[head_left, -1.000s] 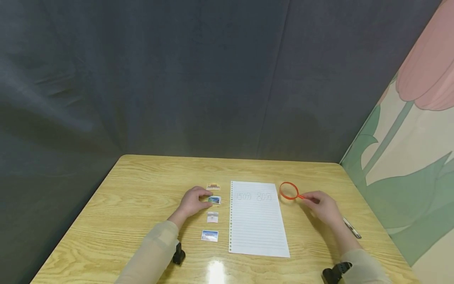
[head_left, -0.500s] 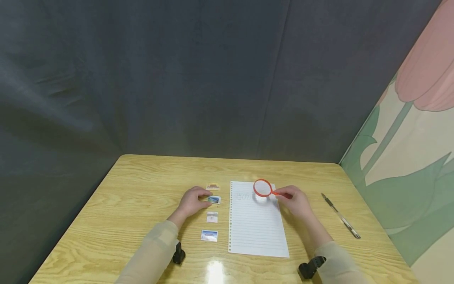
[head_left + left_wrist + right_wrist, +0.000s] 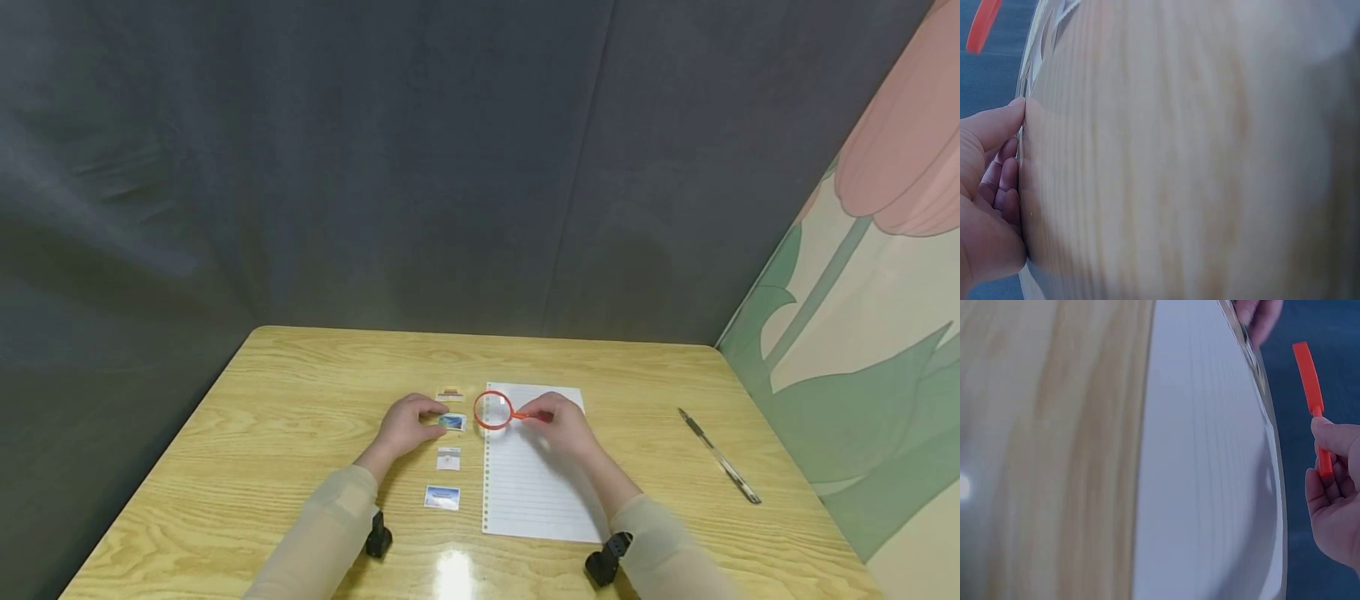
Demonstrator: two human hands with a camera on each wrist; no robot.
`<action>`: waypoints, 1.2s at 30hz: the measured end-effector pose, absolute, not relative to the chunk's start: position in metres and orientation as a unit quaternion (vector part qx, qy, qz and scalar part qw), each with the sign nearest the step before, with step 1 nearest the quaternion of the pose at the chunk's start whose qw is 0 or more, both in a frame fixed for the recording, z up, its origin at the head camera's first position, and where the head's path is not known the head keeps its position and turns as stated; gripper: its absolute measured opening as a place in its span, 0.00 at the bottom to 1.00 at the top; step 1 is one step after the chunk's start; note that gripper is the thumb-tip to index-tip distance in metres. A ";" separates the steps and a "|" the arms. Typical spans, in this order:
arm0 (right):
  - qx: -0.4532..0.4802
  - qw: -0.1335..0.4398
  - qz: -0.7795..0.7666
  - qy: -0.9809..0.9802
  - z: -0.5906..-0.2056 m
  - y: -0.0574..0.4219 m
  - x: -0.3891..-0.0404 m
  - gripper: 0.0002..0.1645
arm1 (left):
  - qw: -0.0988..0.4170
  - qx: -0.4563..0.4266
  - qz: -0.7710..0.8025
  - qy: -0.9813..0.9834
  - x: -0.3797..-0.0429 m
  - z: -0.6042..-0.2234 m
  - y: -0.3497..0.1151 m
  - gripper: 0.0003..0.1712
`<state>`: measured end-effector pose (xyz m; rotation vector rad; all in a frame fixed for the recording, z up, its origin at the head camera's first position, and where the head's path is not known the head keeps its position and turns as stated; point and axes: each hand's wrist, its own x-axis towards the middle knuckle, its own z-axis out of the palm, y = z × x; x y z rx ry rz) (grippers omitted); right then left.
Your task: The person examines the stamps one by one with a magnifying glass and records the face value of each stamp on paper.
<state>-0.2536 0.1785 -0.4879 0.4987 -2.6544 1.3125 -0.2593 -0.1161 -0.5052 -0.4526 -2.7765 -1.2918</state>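
My right hand (image 3: 558, 421) pinches the handle of a red magnifying glass (image 3: 492, 392) between thumb and fingers. In the head view its round lens overlaps the upper left edge of a lined sheet of paper (image 3: 540, 500), close to the stamps. The right wrist view shows the magnifying glass (image 3: 1309, 378) edge-on, raised off the table. My left hand (image 3: 407, 427) rests on the wood, forefinger and thumb touching the left end of a blue-green stamp (image 3: 453, 422). In the left wrist view the left hand (image 3: 991, 187) lies low against the tabletop.
Above the touched stamp lies a yellow-orange stamp (image 3: 450, 394); below it are a pale grey stamp (image 3: 448, 458) and a blue-and-white one. A pen (image 3: 720, 456) lies at the right of the wooden table (image 3: 300, 392). A dark curtain (image 3: 450, 167) hangs behind.
My right hand has carried the magnifying glass leftward from beyond the paper's right side to its upper left edge, covering the handwriting. The left hand stays at the same stamp.
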 end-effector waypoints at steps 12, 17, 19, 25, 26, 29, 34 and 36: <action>0.183 0.053 0.417 -0.889 -0.493 0.130 -0.251 0.07 | 0.031 -0.143 -0.401 -0.904 -0.261 -0.506 -0.115 0.16; 0.182 0.049 0.409 -0.893 -0.494 0.122 -0.249 0.07 | 0.039 -0.150 -0.395 -0.906 -0.263 -0.509 -0.117 0.18; 0.184 0.056 0.407 -0.893 -0.495 0.120 -0.249 0.07 | 0.041 -0.153 -0.393 -0.906 -0.264 -0.509 -0.117 0.18; 0.198 0.081 0.397 -0.893 -0.496 0.115 -0.250 0.07 | 0.043 -0.153 -0.391 -0.907 -0.263 -0.508 -0.117 0.20; 0.200 0.083 0.395 -0.893 -0.496 0.115 -0.250 0.07 | 0.041 -0.150 -0.393 -0.906 -0.263 -0.508 -0.117 0.20; 0.206 0.092 0.390 -0.892 -0.495 0.114 -0.249 0.07 | 0.046 -0.150 -0.391 -0.907 -0.263 -0.508 -0.116 0.19; 0.199 0.096 0.392 -0.893 -0.495 0.115 -0.249 0.07 | 0.045 -0.147 -0.392 -0.907 -0.263 -0.508 -0.116 0.19; 0.198 0.100 0.392 -0.893 -0.496 0.116 -0.249 0.08 | 0.041 -0.145 -0.397 -0.906 -0.263 -0.508 -0.115 0.19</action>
